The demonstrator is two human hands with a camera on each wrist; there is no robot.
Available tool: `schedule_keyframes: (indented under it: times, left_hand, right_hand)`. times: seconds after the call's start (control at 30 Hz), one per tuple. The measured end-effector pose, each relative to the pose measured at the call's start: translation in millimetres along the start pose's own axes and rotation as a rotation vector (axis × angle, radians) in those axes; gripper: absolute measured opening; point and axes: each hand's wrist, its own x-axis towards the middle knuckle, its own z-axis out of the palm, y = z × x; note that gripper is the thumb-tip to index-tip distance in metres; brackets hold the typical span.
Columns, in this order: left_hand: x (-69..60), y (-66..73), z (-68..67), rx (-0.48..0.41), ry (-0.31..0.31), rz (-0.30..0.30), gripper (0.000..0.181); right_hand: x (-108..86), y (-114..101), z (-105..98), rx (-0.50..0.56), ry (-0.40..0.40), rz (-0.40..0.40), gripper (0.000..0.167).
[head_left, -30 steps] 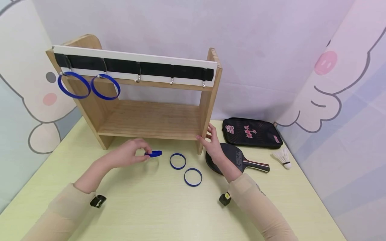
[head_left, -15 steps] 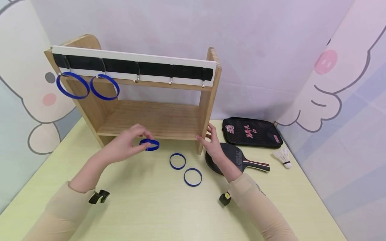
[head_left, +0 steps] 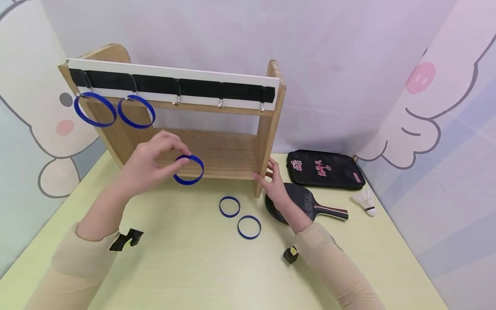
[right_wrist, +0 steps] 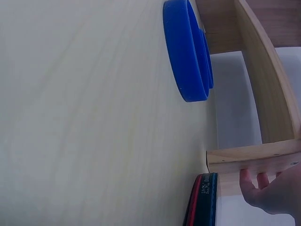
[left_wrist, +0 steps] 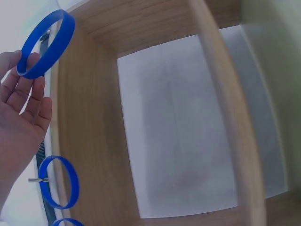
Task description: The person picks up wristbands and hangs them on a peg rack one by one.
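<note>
My left hand pinches a blue wristband between thumb and fingers, in front of the wooden shelf. In the left wrist view that wristband stands on edge at the fingertips, near the row of hooks. Two more blue wristbands hang on the leftmost hooks; one hanging wristband is beside a bare metal hook. My right hand grips the shelf's right side panel, thumb at the front edge, other fingers partly hidden behind it. On the table lie a wristband and another wristband.
A black table tennis paddle lies right of the shelf, partly under the right forearm. Behind it is a black zip case, with a shuttlecock near the table's right edge. A white strip carries the hooks across the shelf's front.
My left hand has risen from near the tabletop with the wristband, which has turned from nearly edge-on to facing the head camera. My right hand keeps its grip on the shelf.
</note>
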Motion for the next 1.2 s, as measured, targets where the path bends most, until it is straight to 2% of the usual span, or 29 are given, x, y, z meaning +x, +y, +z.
schedule_keyframes:
  times: [0.2, 0.37, 0.53, 0.67, 0.8, 0.93, 1.07, 1.2]
  left_hand:
    - [15.8, 7.6, -14.0, 0.027, 0.127, 0.031, 0.021]
    - [28.2, 8.6, -21.9, 0.022, 0.252, 0.029, 0.011]
    - [40.6, 9.3, -27.4, 0.021, 0.379, -0.023, 0.009]
    - [48.5, 10.8, -30.2, 0.061, 0.439, -0.092, 0.01]
    - [55.5, 6.9, -31.6, 0.122, 0.464, -0.135, 0.012]
    - [61.9, -2.6, -32.8, 0.142, 0.456, -0.159, 0.014]
    - [65.3, -9.9, -32.6, 0.165, 0.422, -0.176, 0.016]
    - [66.7, -13.7, -31.7, 0.238, 0.373, -0.112, 0.016]
  right_hand:
    - [-0.4, 1, 1, -0.009, 0.007, -0.02, 0.069]
    - [-0.6, 1, 1, -0.011, 0.006, -0.006, 0.07]
    - [-0.4, 0, 1, -0.001, 0.002, -0.005, 0.069]
    - [0.1, 0, 1, -0.005, -0.008, 0.002, 0.07]
    - [-0.3, -2, 1, -0.001, -0.008, 0.008, 0.07]
    - [-1.2, -5, 1, 0.0, -0.002, 0.008, 0.07]
    - [-1.3, -5, 1, -0.006, -0.006, 0.008, 0.071]
    - [-0.6, -4, 0, -0.001, -0.021, 0.014, 0.072]
